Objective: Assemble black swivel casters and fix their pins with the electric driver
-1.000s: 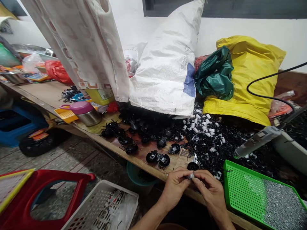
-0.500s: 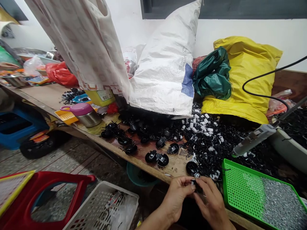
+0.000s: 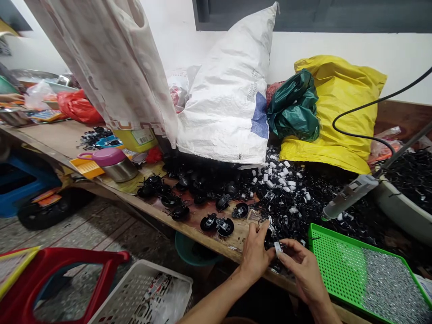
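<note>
Two bare hands worked at the front edge of one wooden tabletop (image 3: pixel 194 229). One small white piece (image 3: pixel 277 247) was at the right hand (image 3: pixel 302 265), over the edge. That hand came up from the bottom, with its fingers bent in to the left, and its grip pinched the piece between finger and thumb. The left hand (image 3: pixel 254 256) leaned up and to the right; its grip was spread, with the thumb close to the piece and the fingers pointing up by some shiny bits (image 3: pixel 270 225). Three round black parts (image 3: pixel 224 227) with gray tops lay near the edge, left of the hands. Behind were too many white bits (image 3: pixel 275 175) to count, in one big black heap (image 3: pixel 293 225). One green tray (image 3: pixel 340 256) sat on the right, under one gray tool (image 3: pixel 351 195). One white sack (image 3: pixel 226 99) and one yellow sack (image 3: pixel 344 108) stood at the back, and one cup (image 3: pixel 118 166) with a pink lid was on the left.
</note>
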### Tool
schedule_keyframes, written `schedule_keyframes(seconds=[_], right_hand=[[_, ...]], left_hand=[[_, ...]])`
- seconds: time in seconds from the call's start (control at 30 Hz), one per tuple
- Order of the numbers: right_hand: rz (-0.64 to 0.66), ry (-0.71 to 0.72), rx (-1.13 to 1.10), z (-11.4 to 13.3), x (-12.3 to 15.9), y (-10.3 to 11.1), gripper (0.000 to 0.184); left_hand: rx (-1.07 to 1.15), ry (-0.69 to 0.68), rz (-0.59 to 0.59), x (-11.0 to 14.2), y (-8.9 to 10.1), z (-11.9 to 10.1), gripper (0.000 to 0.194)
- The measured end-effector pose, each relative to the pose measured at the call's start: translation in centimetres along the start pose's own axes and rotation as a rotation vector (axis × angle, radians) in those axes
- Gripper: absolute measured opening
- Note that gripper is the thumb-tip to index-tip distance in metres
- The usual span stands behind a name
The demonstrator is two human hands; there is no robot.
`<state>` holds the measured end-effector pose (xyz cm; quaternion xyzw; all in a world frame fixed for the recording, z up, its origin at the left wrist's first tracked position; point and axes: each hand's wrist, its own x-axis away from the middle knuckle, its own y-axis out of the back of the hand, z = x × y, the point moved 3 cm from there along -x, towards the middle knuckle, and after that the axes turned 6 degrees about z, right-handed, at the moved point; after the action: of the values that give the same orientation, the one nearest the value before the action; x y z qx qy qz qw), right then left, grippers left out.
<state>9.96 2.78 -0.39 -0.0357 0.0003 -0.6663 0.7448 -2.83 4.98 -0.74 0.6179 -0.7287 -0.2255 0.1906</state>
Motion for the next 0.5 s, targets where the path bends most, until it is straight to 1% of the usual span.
schedule_keyframes(seconds=[0.1, 0.13, 0.2, 0.27, 0.33, 0.43, 0.5], right_hand=[[0.007, -0.053, -0.174, 0.0, -0.4, -0.8, 0.026], [0.006, -0.060, -0.212, 0.0, -0.6, -1.0, 0.027], [0.019, -0.081, -0.271, -0.2, -1.0, -1.3, 0.029], [0.038, -0.105, -0.306, -0.3, -1.5, -1.6, 0.031], [0.053, -0.123, -0.324, -0.2, -1.8, -1.8, 0.033], [0.075, -0.120, -0.338, 0.1, -1.8, -2.0, 0.032], [0.087, -0.100, -0.310, 0.2, -1.5, -2.0, 0.030]], left_hand=[[0.103, 0.025, -0.084, 0.4, 0.8, -0.2, 0.038], [0.141, 0.034, -0.113, 0.6, 1.1, -0.2, 0.037], [0.218, 0.033, -0.137, 0.8, 1.6, -0.1, 0.041], [0.289, 0.043, -0.121, 1.0, 2.0, 0.3, 0.043], [0.342, 0.100, -0.112, 1.2, 2.3, 0.9, 0.039], [0.411, 0.184, -0.189, 1.6, 2.7, 1.9, 0.039], [0.479, 0.181, -0.237, 1.7, 2.8, 2.2, 0.048]])
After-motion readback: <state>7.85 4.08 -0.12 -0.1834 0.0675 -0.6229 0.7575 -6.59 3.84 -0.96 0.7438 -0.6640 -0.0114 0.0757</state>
